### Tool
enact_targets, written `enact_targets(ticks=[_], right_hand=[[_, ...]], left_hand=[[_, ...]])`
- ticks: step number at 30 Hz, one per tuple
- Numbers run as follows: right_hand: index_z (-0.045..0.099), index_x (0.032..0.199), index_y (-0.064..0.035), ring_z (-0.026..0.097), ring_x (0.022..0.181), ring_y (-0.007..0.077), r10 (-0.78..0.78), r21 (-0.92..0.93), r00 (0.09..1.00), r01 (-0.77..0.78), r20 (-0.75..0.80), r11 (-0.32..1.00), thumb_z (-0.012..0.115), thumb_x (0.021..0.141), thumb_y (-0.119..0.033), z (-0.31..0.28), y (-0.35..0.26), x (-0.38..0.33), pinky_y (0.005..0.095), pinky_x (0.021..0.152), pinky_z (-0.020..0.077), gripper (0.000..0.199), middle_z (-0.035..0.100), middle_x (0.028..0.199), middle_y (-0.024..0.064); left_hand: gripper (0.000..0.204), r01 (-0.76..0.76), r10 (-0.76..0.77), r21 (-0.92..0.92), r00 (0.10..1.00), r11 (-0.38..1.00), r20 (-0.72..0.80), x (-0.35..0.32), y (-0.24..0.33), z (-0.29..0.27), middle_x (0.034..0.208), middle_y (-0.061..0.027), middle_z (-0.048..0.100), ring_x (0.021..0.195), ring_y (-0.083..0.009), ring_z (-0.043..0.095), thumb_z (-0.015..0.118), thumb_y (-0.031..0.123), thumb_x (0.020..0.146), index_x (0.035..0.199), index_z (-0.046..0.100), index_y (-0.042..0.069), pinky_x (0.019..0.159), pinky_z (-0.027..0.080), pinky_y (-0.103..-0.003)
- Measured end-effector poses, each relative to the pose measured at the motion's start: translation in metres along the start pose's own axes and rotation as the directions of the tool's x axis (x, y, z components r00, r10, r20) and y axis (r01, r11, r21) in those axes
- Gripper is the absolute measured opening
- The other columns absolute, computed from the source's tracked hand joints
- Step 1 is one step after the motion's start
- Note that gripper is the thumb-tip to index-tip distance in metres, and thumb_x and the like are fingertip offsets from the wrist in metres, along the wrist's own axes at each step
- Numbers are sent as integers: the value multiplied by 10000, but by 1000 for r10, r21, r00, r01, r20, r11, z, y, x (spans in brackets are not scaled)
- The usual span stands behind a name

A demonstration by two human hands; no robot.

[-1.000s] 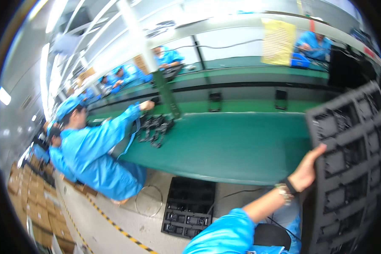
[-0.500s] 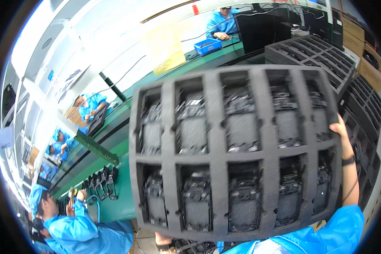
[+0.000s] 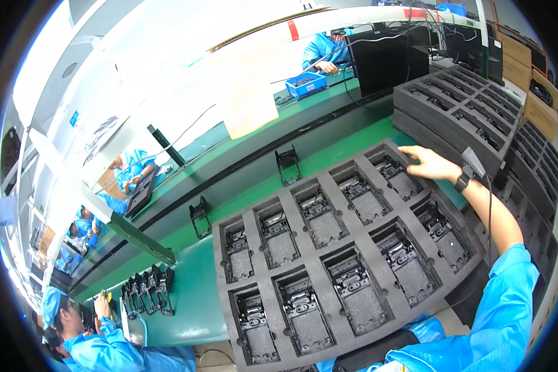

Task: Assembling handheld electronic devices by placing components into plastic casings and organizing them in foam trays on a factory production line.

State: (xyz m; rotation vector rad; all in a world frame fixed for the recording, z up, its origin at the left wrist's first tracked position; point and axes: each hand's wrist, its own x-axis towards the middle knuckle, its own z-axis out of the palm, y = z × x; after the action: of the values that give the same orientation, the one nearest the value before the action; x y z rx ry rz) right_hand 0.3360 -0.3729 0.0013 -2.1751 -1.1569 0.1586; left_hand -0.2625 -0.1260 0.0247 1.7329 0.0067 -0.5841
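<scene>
**Big foam tray down on the green bench**

The green bench (image 3: 186,297) is smooth and runs long, with bare room left of the tray. On it lies a dark grey foam tray (image 3: 347,263) — matte, spongy-looking, eight square pockets, each holding a black plastic frame part (image 3: 353,288). Its near edge overhangs the bench. Similar trays (image 3: 459,108) sit stacked just beyond. The right hand (image 3: 431,164) rests flat on the far corner, fingers spread, gripping nothing — the left hand is hidden under the tray's near edge.

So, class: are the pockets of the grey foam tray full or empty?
Full: each of the eight pockets in the foam tray holds a dark part.
</scene>
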Motion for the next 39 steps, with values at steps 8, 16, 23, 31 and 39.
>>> enact_targets(ticks=[8, 16, 23, 31, 39], right_hand=[[452, 1383, -19, 620, 980, 426, 43, -492, 998, -19, 38, 871, 551, 798, -35, 33, -29, 10, 434, 852, 521, 594, 438, 1314, 359], [458, 1391, -70, 605, 1043, 400, -62, -611, 998, 63, 22, 789, 572, 839, -94, 47, -28, 44, 433, 866, 522, 564, 470, 1308, 317], [536, 1312, -21, 633, 938, 359, -31, -649, 995, 83, 91, 757, 610, 733, -71, 36, -50, 59, 432, 820, 526, 586, 636, 998, 239], [667, 856, -9, 692, 743, 358, -118, -720, 993, 99, 25, 687, 642, 642, -50, 43, -36, 96, 423, 652, 560, 218, 671, 775, 220], [673, 918, -5, 688, 779, 389, -70, -498, 962, -74, -263, 864, 460, 845, -148, 54, -40, 126, 463, 696, 559, 266, 679, 792, 229]], left_hand=[[349, 128, 150, 342, 719, 931, -678, 3, 60, -101, 1097, -145, 699, 1043, -293, 661, 636, 232, 916, 1166, 647, -11, 940, 502, -374], [505, 774, 152, 576, 556, 263, -817, 89, 2, -212, 1332, -239, 544, 1212, -374, 541, 642, 227, 796, 1215, 579, -48, 1054, 422, -422], [552, 790, 159, 568, 545, 230, -823, 89, -3, -226, 1357, -301, 498, 1152, -456, 558, 649, 153, 684, 1187, 588, -68, 1006, 468, -426], [500, 674, 280, 644, 580, 362, -765, 92, 0, -275, 1348, -220, 532, 1108, -346, 613, 704, 120, 659, 1145, 652, 14, 980, 487, -389], [424, 593, 249, 707, 671, 386, -699, 77, 52, -285, 1380, -234, 508, 1241, -370, 526, 682, 17, 605, 1029, 690, 12, 1040, 444, -398]])
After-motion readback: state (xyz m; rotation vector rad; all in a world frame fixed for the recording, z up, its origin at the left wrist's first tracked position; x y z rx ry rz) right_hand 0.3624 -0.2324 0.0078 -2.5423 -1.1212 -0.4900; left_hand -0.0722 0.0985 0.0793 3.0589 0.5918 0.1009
